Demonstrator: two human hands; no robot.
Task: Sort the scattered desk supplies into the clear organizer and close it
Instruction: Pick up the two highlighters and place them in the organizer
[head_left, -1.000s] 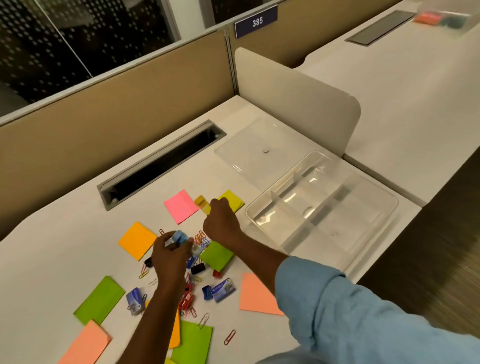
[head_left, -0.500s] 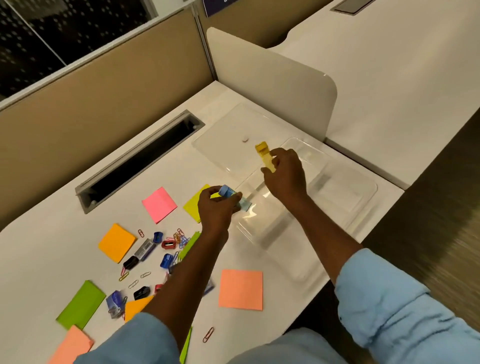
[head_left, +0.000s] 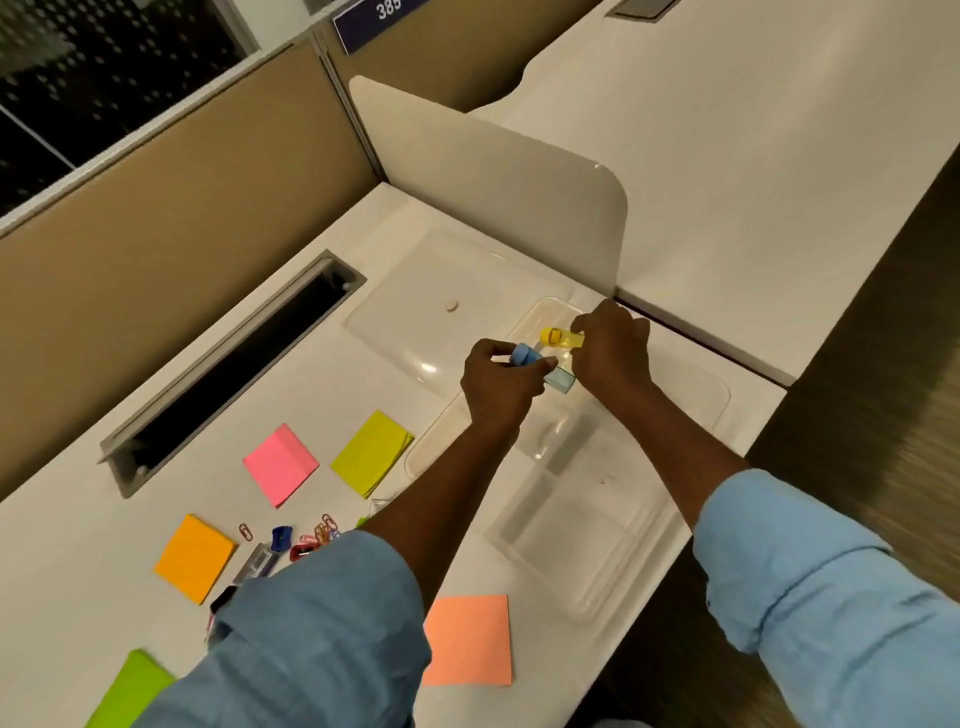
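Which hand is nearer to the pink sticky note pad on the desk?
Left. The left hand is up and to the right of the pink sticky note pad, over the organizer's near edge. The right hand is farther right.

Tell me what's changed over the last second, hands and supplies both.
Both hands left the pile and moved right, over the organizer. The left hand carried the blue item it held; the right hand lifted the yellow item off the desk. Both are gripped above the tray's far end, neither released. The lid, sticky notes and remaining clips lie as before.
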